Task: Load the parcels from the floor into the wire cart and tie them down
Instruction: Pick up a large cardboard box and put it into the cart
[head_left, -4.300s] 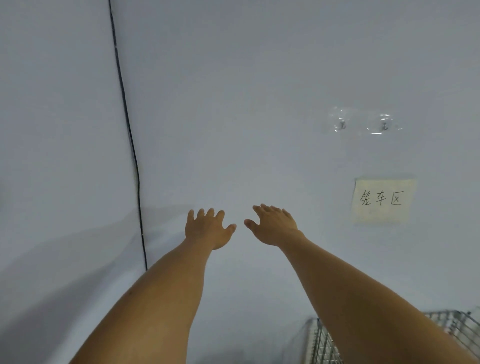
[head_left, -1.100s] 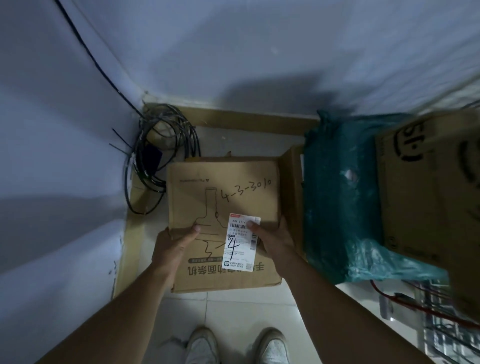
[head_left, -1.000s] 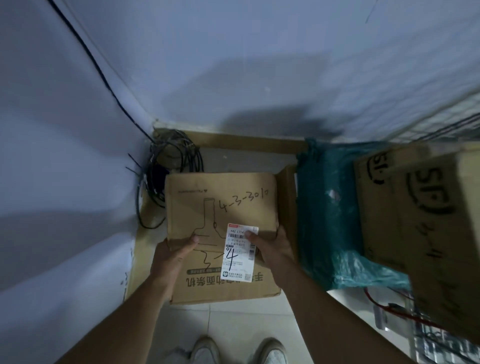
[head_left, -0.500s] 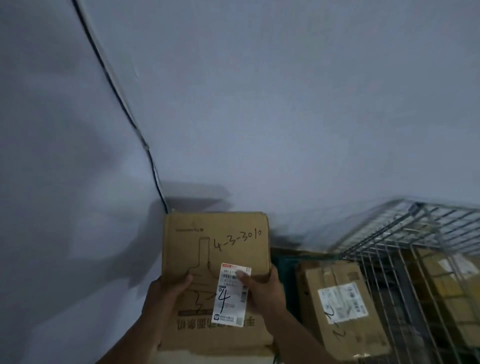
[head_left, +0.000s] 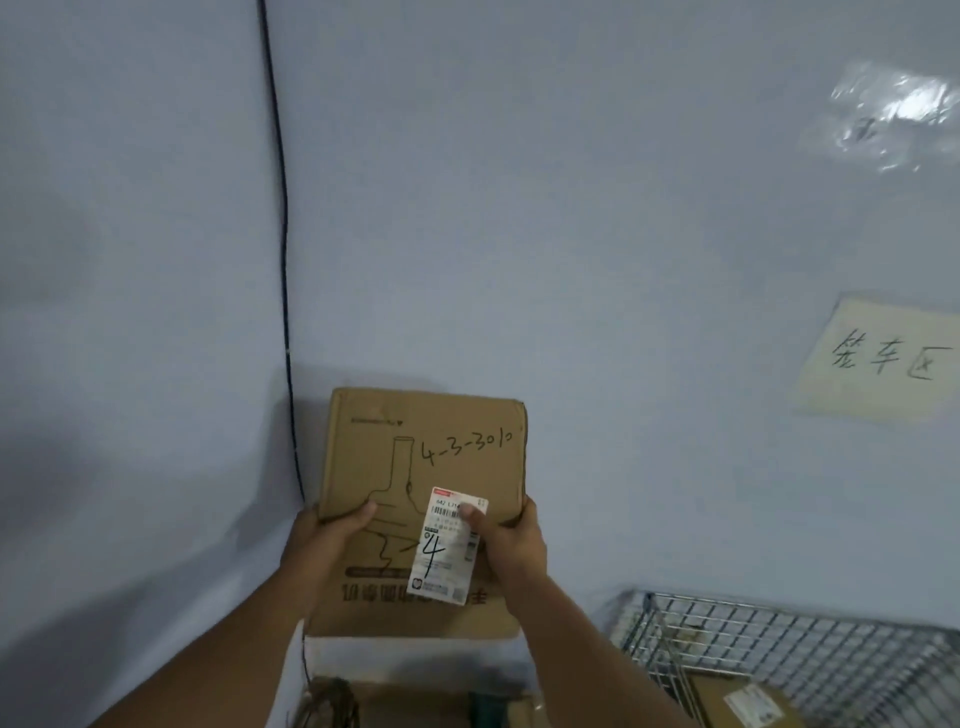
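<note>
Head view shows our box (head_left: 421, 467) up in the air in front of the wall (head_left: 571, 208), held in both hands; our left hand (head_left: 322, 545) grips its left edge and our right hand (head_left: 514, 545) grips its right edge; both thumbs lie on the top face, and the right thumb presses on the white label (head_left: 447, 551); the other fingers go under the box, where we cannot see them. The box lies between our hands with its long side running away from us; most of it sticks out past our fingers, toward the wall. The cart (head_left: 805, 649) sits low and to the right of the box, well apart from it; our right hand is the nearer one to it; one parcel (head_left: 753, 701) looks to lie inside it. So we think the next move is to swing the box right and down into the cart; it must pass over the wire rim, or it could bump and slip. We think loading is partly done; tying down is not yet begun.
</note>
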